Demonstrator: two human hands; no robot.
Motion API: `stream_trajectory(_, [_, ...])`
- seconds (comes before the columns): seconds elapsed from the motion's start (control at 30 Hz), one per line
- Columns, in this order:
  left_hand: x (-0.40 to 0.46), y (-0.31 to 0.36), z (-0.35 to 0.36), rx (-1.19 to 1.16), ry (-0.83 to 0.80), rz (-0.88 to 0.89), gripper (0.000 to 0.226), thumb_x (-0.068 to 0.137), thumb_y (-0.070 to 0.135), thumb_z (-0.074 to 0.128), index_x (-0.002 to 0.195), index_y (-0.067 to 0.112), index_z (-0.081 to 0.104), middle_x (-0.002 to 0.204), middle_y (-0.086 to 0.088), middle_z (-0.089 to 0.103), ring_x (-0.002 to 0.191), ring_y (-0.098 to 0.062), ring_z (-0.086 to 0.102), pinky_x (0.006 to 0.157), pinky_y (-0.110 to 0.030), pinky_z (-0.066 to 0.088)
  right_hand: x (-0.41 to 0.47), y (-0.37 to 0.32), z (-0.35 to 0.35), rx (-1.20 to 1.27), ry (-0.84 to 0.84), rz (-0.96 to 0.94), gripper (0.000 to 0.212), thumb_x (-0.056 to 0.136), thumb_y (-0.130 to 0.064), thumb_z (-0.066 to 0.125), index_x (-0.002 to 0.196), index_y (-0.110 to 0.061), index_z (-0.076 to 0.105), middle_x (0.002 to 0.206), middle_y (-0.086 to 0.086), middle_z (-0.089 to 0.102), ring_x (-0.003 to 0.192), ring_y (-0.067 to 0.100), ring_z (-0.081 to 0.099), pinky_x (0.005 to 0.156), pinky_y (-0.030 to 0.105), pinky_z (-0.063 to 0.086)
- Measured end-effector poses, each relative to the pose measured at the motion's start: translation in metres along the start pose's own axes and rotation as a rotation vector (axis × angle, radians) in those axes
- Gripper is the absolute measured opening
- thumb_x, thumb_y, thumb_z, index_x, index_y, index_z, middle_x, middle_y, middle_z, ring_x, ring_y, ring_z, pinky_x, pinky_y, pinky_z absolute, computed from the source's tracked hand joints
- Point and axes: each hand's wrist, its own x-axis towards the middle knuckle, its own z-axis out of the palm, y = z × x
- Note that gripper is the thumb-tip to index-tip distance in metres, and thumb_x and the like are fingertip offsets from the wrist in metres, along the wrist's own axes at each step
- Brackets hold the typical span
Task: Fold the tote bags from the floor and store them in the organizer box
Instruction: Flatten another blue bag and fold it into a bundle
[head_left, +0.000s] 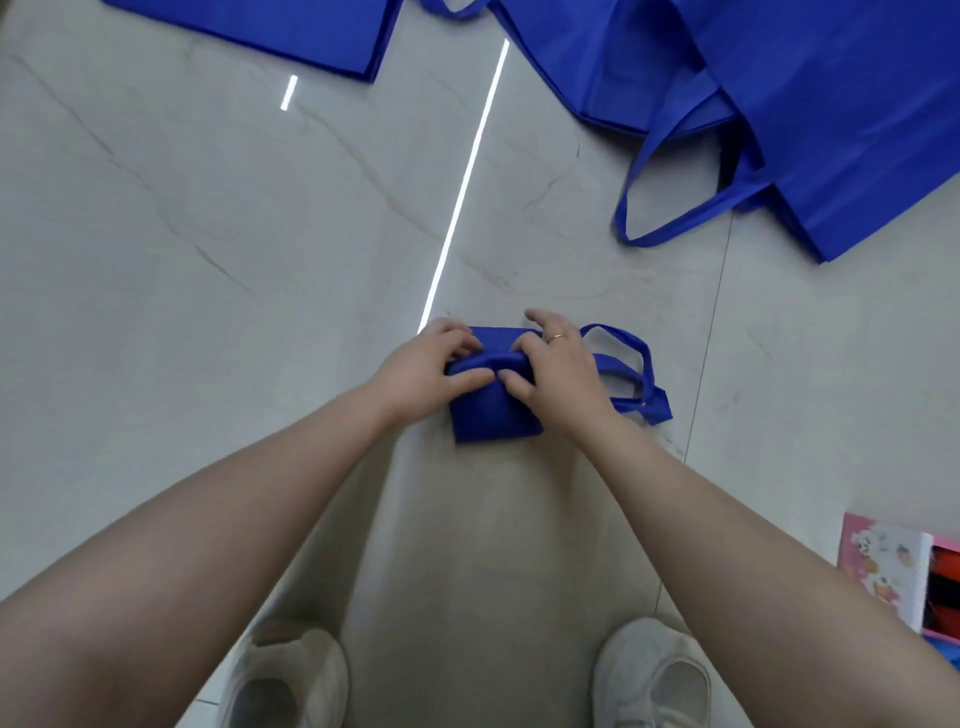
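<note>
Kneeling or bending over the shiny tile floor (208, 249), a person works on a small blue tote bag (493, 410) that is already folded down into a little square. The left hand (423, 366) curls its fingers over the top fold and its thumb lies on the front, so it is gripping the bag. The right hand (553, 371), which wears a gold ring (557, 338), pinches the same rolled edge with its thumb and first fingers, while its other fingers stick out loose. The bag lies on the floor in front of two white shoes (291, 680), and its thin handles (636, 376) poke out to the right side. The cloth looks light, soft and floppy, so I think it will spring open again if both hands let go. The best place to hold it seems to be right across the thick folded edge, with the handles tucked in so they do not dangle. More blue bags (831, 104) lie flat and unfolded at the top of the view, well apart from the hands. The organizer box (893, 566), pink with cartoon pictures, sits at the right edge, near the right shoe, and seems to have something red inside.
</note>
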Motion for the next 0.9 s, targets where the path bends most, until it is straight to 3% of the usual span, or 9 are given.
stream_trajectory(0.1, [0.014, 0.002, 0.004, 0.232, -0.018, 0.058, 0.061, 0.08, 0.029, 0.071, 0.134, 0.015, 0.044, 0.147, 0.0, 0.027, 0.107, -0.012, 0.052, 0.099, -0.029, 0.041, 0.007, 0.008, 0.011, 0.156, 0.014, 0.124, 0.035, 0.092, -0.033, 0.055, 0.12, -0.011, 0.053, 0.143, 0.005, 0.037, 0.131, 0.023, 0.033, 0.107, 0.036, 0.03])
stream_trajectory(0.17, [0.022, 0.008, 0.003, 0.388, -0.098, 0.086, 0.078, 0.078, 0.037, 0.072, 0.142, 0.015, 0.034, 0.147, -0.001, 0.029, 0.122, -0.018, 0.044, 0.102, -0.033, 0.037, 0.009, 0.008, 0.016, 0.23, 0.1, 0.159, 0.033, 0.093, -0.026, 0.054, 0.12, -0.008, 0.051, 0.134, 0.007, 0.044, 0.121, 0.025, 0.042, 0.102, 0.034, 0.034])
stream_trajectory(0.37, [0.035, 0.027, 0.017, 0.824, -0.035, 0.059, 0.075, 0.08, 0.046, 0.065, 0.141, 0.018, 0.032, 0.138, -0.005, 0.036, 0.125, -0.027, 0.032, 0.102, -0.036, 0.026, 0.009, 0.017, 0.011, 0.615, 0.134, 0.222, 0.053, 0.088, -0.015, 0.063, 0.134, -0.012, 0.037, 0.117, -0.002, 0.05, 0.109, 0.016, 0.049, 0.098, 0.029, 0.039])
stream_trajectory(0.57, [0.02, 0.04, 0.024, 0.565, -0.055, 0.163, 0.049, 0.079, 0.014, 0.066, 0.124, 0.013, 0.046, 0.123, -0.005, 0.042, 0.109, -0.025, 0.043, 0.087, -0.037, 0.042, -0.016, 0.031, 0.004, 0.254, -0.002, 0.042, 0.077, 0.084, -0.037, 0.066, 0.146, -0.015, 0.026, 0.136, 0.003, 0.048, 0.127, 0.023, 0.039, 0.11, 0.04, 0.027])
stream_trajectory(0.67, [-0.002, 0.035, 0.025, 0.424, -0.01, 0.205, 0.042, 0.079, 0.003, 0.061, 0.118, 0.013, 0.051, 0.121, -0.004, 0.044, 0.108, -0.023, 0.043, 0.089, -0.034, 0.04, -0.034, 0.029, 0.002, 0.16, -0.098, -0.008, 0.09, 0.074, -0.041, 0.075, 0.145, -0.021, 0.024, 0.123, 0.001, 0.056, 0.12, 0.018, 0.045, 0.117, 0.037, 0.016])
stream_trajectory(0.7, [-0.01, 0.034, 0.023, 0.386, -0.009, 0.231, 0.04, 0.077, 0.0, 0.061, 0.115, 0.013, 0.053, 0.117, -0.004, 0.047, 0.105, -0.022, 0.045, 0.087, -0.033, 0.041, -0.038, 0.028, 0.005, 0.156, -0.09, -0.011, 0.083, 0.072, -0.042, 0.076, 0.14, -0.022, 0.033, 0.113, 0.0, 0.059, 0.113, 0.018, 0.049, 0.114, 0.035, 0.021])
stream_trajectory(0.77, [-0.025, 0.036, 0.013, 0.367, -0.023, 0.26, 0.036, 0.077, 0.001, 0.061, 0.109, 0.014, 0.055, 0.105, -0.002, 0.056, 0.096, -0.024, 0.051, 0.08, -0.033, 0.042, -0.045, 0.024, 0.006, 0.245, -0.067, 0.017, 0.053, 0.073, -0.042, 0.075, 0.115, -0.018, 0.055, 0.094, -0.001, 0.059, 0.095, 0.019, 0.054, 0.088, 0.03, 0.039])
stream_trajectory(0.8, [-0.033, 0.039, 0.007, 0.389, -0.03, 0.255, 0.033, 0.078, 0.004, 0.061, 0.109, 0.015, 0.055, 0.099, -0.002, 0.059, 0.091, -0.024, 0.053, 0.076, -0.033, 0.042, -0.048, 0.02, 0.004, 0.316, -0.073, 0.032, 0.041, 0.075, -0.039, 0.075, 0.105, -0.015, 0.06, 0.088, 0.0, 0.057, 0.087, 0.021, 0.054, 0.075, 0.03, 0.039])
stream_trajectory(0.9, [-0.053, 0.053, -0.017, 0.549, -0.038, 0.224, 0.028, 0.081, 0.016, 0.062, 0.105, 0.019, 0.048, 0.089, 0.0, 0.06, 0.082, -0.024, 0.054, 0.065, -0.032, 0.04, -0.051, 0.0, -0.013, 0.273, -0.069, -0.074, 0.029, 0.08, -0.033, 0.071, 0.092, -0.009, 0.059, 0.084, 0.001, 0.052, 0.079, 0.022, 0.051, 0.068, 0.034, 0.038])
